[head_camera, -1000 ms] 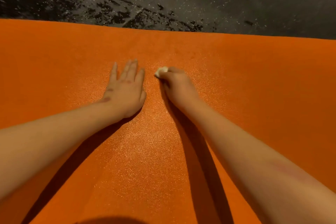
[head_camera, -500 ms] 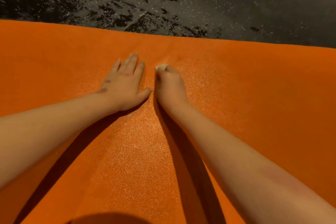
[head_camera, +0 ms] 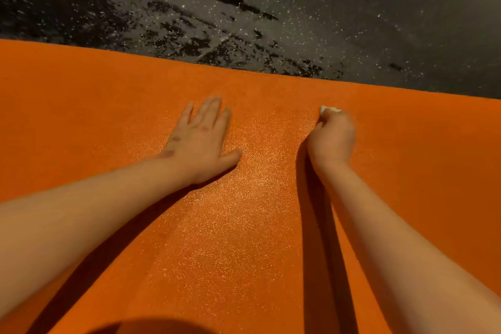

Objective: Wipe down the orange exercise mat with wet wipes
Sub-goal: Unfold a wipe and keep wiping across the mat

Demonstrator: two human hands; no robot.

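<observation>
The orange exercise mat (head_camera: 108,106) fills most of the view, and a glistening strip runs down its middle. My left hand (head_camera: 202,138) lies flat on the mat with straight fingers, palm down. To its right, my right hand (head_camera: 332,138) is curled round a small white wet wipe (head_camera: 328,110), pressing it on the mat close to the far edge. Only a corner of the wipe shows past the fingers.
Beyond the mat's far edge lies a dark speckled floor (head_camera: 298,8) with wet-looking black patches. A rounded shadow (head_camera: 151,327) falls on the mat at the bottom of the view.
My right hand has slid the wipe to the right, away from my left hand. The left hand stays flat in about the same spot, thumb now spread outward.
</observation>
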